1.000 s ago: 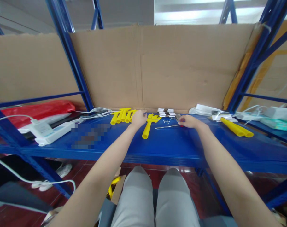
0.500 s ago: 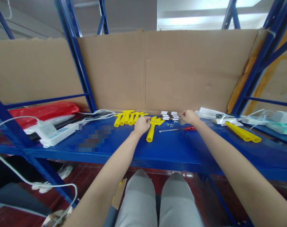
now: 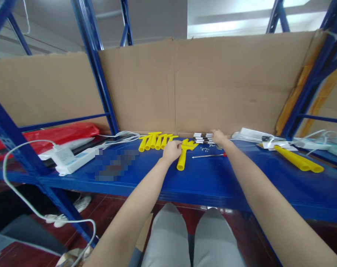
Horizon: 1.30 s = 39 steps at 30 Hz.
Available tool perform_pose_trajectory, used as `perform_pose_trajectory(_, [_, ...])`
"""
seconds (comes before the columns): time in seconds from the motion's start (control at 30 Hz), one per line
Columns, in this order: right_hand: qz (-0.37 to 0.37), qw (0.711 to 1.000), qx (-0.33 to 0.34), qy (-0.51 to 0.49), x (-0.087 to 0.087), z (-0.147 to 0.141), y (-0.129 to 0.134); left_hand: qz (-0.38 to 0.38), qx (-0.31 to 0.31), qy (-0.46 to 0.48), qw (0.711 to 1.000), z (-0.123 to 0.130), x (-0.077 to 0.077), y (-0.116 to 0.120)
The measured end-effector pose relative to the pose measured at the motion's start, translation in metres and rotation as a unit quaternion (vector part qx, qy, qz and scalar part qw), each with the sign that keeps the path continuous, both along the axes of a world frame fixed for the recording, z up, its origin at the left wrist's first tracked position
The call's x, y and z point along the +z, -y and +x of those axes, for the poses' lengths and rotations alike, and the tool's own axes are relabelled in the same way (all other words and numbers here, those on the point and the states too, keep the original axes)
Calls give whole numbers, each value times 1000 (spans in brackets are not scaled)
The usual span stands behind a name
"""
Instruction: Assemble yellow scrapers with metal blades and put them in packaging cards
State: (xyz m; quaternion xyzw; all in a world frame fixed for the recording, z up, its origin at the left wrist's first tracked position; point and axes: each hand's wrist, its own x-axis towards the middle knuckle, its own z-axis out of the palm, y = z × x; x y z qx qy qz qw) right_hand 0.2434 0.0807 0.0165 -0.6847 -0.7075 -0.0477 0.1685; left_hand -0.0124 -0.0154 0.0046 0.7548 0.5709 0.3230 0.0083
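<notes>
My left hand (image 3: 172,151) is closed around the crosspiece end of a yellow plastic T-shaped handle (image 3: 181,161), whose round hollow grip points toward me on the shelf. Further yellow handles (image 3: 158,142) lie in a row to its left, and some yellow pieces (image 3: 190,144) sit just behind it. My right hand (image 3: 219,137) reaches to the right end of a stack of white-and-dark strips (image 3: 203,138), one finger stretched out. Small metal screws (image 3: 205,150) are scattered in front of the stack. A screwdriver (image 3: 209,156) lies nearer me, its red handle partly hidden by my right forearm.
Two yellow tubes (image 3: 299,159) lie at the right beside white packaging (image 3: 250,134). A white power strip (image 3: 78,161) with cables and a red bag (image 3: 65,133) are on the left. Cardboard (image 3: 226,85) walls off the back; blue posts (image 3: 97,74) frame the shelf.
My right hand has moved left to the stack of strips, with a finger now extended. My left hand stays on the yellow handle. The whole view has shifted slightly.
</notes>
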Motion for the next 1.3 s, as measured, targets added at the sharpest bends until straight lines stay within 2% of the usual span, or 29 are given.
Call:
perform_pose_trajectory(0.1, [-25,999,-36,11,1,-11,6,-6,1,1,1000,1,0,1])
perform_pose_trajectory(0.23, [-29,998,-34,32,-1,-22,13,-8,2,-3,1000,1,1,0])
perform_pose_trajectory(0.47, [15,998,-11,63,-9,-28,17,-4,1,-10,1000,1,0,1])
perform_pose_trajectory(0.57, [28,999,-14,30,-10,-28,17,-4,0,-7,1000,2,1,2])
perform_pose_trajectory(0.77, [40,994,-64,-78,-8,-25,10,-4,-3,1,1000,2,1,1])
perform_pose_trajectory(0.9, [64,989,-55,-122,-9,-21,5,-1,-6,3,1000,2,0,0])
perform_pose_trajectory(1.03, [57,985,-68,-146,-12,-19,3,-2,-5,8,1000,2,-1,-1])
perform_pose_trajectory(1.3, [36,987,-25,-154,-12,-19,2,1,-8,5,1000,2,0,0])
